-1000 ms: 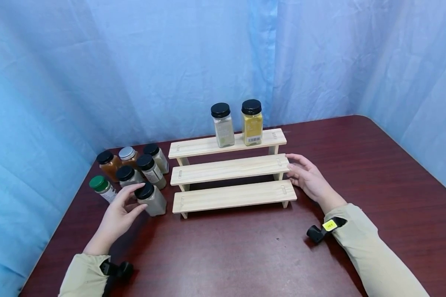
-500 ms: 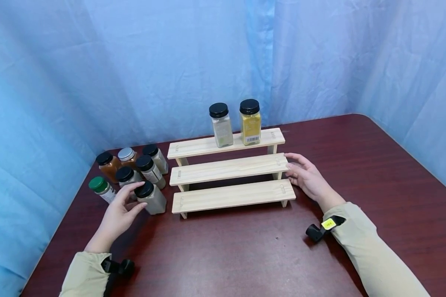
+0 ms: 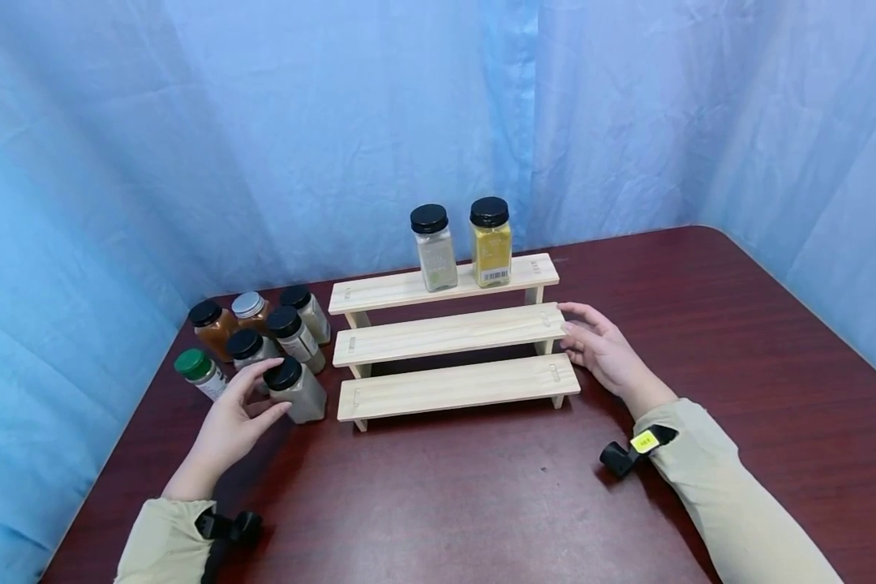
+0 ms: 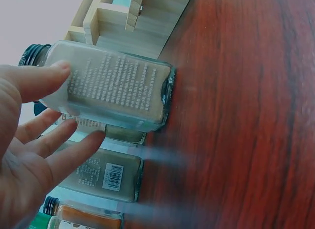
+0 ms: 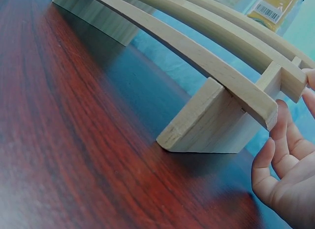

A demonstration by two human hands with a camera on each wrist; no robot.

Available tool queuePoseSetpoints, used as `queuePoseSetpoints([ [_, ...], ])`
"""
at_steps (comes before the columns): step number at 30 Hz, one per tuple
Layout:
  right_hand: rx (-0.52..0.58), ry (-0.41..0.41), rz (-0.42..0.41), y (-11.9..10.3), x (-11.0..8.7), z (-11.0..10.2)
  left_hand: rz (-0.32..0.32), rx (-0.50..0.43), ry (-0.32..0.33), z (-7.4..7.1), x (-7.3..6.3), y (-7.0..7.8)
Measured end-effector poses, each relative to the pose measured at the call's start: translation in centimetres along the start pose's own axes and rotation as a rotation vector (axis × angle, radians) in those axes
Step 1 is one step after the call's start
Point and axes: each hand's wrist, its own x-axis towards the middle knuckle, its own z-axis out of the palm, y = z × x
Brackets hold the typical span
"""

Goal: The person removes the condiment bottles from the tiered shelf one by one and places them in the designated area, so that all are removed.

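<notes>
In the head view my left hand (image 3: 229, 428) pinches a spice jar (image 3: 307, 397) with a black lid and pale contents. The thumb lies on the jar's side and the index finger reaches its lid; the other fingers are spread in the left wrist view, where rows of small print cover the jar (image 4: 115, 83). This jar stands on the table at the left end of a three-step wooden rack (image 3: 458, 387). At the rack's right end, my right hand (image 3: 604, 350) touches the end of the middle shelf with loosely bent fingers.
Two black-lidded jars stand on the top shelf, one pale (image 3: 438, 261) and one yellow (image 3: 492, 253). Behind my left hand several more jars cluster, including a green-lidded one (image 3: 201, 371) and a silver-lidded one (image 3: 249, 305). Blue curtains (image 3: 350, 138) hang behind the dark red table (image 3: 453, 503).
</notes>
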Motion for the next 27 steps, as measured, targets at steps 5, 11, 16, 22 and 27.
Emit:
queuePoseSetpoints([
  [5,-0.02,0.015,0.014,0.0,0.0,0.0,-0.025,-0.02,-0.002,-0.3,-0.2,0.1],
  [11,-0.041,0.027,0.026,0.0,0.0,-0.1,0.026,-0.071,0.097,-0.7,-0.4,0.6],
  [16,-0.043,0.033,0.031,-0.1,0.0,-0.1,0.041,-0.096,0.242,-0.8,-0.3,1.6],
  [22,-0.034,0.026,0.029,-0.2,-0.1,0.0,0.108,-0.162,0.405,-0.3,-0.1,2.8],
  [27,-0.032,0.029,0.033,-0.2,0.0,0.1,0.187,-0.191,0.427,0.0,0.1,4.0],
])
